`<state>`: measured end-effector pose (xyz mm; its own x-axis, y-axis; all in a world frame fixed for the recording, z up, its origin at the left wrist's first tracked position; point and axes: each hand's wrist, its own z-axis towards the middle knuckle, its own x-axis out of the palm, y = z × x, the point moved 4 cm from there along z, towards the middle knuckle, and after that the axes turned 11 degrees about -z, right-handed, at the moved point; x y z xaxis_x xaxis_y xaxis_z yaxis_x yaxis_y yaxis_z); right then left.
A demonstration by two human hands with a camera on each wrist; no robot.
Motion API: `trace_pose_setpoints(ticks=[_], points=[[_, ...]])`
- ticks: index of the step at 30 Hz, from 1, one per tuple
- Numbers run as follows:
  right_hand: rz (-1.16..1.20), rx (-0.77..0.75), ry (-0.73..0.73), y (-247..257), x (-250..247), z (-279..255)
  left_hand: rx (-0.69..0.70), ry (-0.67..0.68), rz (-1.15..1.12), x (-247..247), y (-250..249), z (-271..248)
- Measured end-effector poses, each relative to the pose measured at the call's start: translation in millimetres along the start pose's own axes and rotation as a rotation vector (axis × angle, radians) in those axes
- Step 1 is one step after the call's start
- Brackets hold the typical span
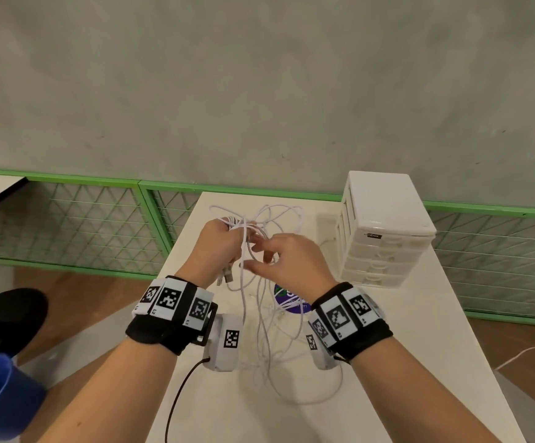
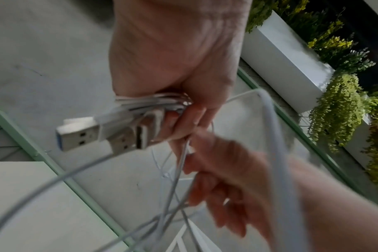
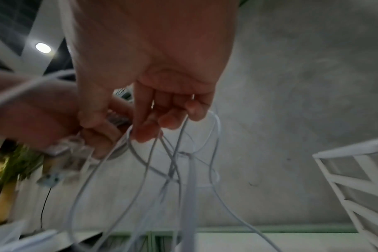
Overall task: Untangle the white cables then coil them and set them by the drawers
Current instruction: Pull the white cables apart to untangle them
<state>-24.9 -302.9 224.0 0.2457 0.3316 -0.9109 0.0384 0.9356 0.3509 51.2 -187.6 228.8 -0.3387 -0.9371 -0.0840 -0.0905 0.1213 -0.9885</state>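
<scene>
- One white table carries everything and serves as the landmark; a grey wall and a green-framed mesh fence stand beyond its far edge.
- One white set of drawers stands at the table's far right corner, four translucent drawer fronts stacked under a solid top; in the right wrist view its framed side shows at the right edge.
- Two hands work above the middle of the table, each wrist wrapped in a black band with square black-and-white markers.
- One left hand is fisted round a bundle of strands, fingers fully curled with no gap. In the left wrist view two metal USB-A plugs jut out from below the fist, side by side; a third may sit behind them, too blurred to count.
- One right hand is just beside the left, half closed: thumb and curled fingers pinch a few thin strands. The right wrist view shows the fingertips bent down over the strands, the thumb pressed toward them.
- Several white cables form one tangle; the exact number cannot be told. The upper part is held above the table between the hands, loops rise toward the far edge, and the rest trails onto the table's near middle, well apart from the drawers.
- One round blue-and-green sticker lies on the table under the hanging strands.
- One blue container sits off the table's left side, beside a black shoe.
</scene>
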Motion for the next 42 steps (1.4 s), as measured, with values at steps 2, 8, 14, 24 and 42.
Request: trace_pose_setpoints(ticks=[2,8,14,24,42], points=[[-0.068,0.03,0.057,-2,11,1,0.003,0.006,-0.011,0,-2,-1],[0.214,0.0,-0.065,-1,18,2,0.047,0.069,-0.162,-4,-6,-4],[0.154,-0.089,0.246,-7,42,-11,-0.05,0.074,-0.422,-8,0,8],[0.109,0.046,0.406,-45,48,-19,0.015,0.059,-0.244,-10,11,7],[0.641,0.11,0.236,-28,28,-5,0.014,0.115,-0.323,-4,13,14]])
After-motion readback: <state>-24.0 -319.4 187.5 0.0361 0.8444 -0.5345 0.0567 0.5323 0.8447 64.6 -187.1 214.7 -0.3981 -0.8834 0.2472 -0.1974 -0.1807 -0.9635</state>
